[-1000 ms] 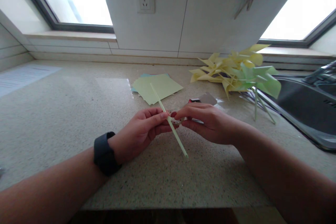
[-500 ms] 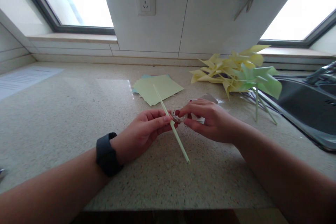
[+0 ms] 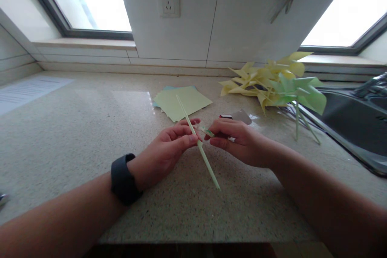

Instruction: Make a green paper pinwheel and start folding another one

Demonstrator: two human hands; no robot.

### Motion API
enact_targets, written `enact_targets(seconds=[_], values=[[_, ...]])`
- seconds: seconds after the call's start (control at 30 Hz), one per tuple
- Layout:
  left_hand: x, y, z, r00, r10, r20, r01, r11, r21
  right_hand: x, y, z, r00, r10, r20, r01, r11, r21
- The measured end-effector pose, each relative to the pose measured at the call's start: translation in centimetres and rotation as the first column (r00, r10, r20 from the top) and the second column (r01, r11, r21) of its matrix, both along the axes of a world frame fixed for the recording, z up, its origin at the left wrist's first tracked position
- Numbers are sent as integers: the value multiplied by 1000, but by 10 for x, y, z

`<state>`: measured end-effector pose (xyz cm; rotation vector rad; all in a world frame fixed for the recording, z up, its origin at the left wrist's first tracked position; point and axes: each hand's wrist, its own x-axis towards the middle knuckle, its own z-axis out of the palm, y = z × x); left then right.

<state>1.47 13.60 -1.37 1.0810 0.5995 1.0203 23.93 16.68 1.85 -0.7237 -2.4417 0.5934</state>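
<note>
Pale green and thin, the straw [image 3: 198, 145] is slanting over the desk [image 3: 75, 129] while my left hand [image 3: 165, 151] is pinching it near the middle. My right hand [image 3: 238, 139] is closing its fingertips on a small greenish piece [image 3: 207, 131] just beside the straw; perhaps it is tape, I cannot see it well. Behind my hands, the paper sheets [image 3: 181, 102] are lying flat, and the paper pinwheels [image 3: 272, 82] are piling near the sink [image 3: 353, 125].
</note>
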Motion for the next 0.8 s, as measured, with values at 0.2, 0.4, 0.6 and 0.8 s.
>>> enact_targets(seconds=[0.2, 0.4, 0.6, 0.8], values=[[0, 0, 3, 994, -103, -43, 105, 993, 58, 1, -5, 0, 998, -21, -63, 14, 995, -102], [-2, 0, 4, 981, -50, -186, 87, 976, 200, 0, -9, -5, 989, -71, -131, 68, 997, -29], [-2, -3, 11, 933, 13, -360, 121, 930, 347, -2, -12, -4, 996, -3, -87, 1, 1000, -24], [-1, -4, 12, 915, 23, -402, 130, 929, 347, -2, -10, -6, 998, -4, -63, 10, 995, 100]])
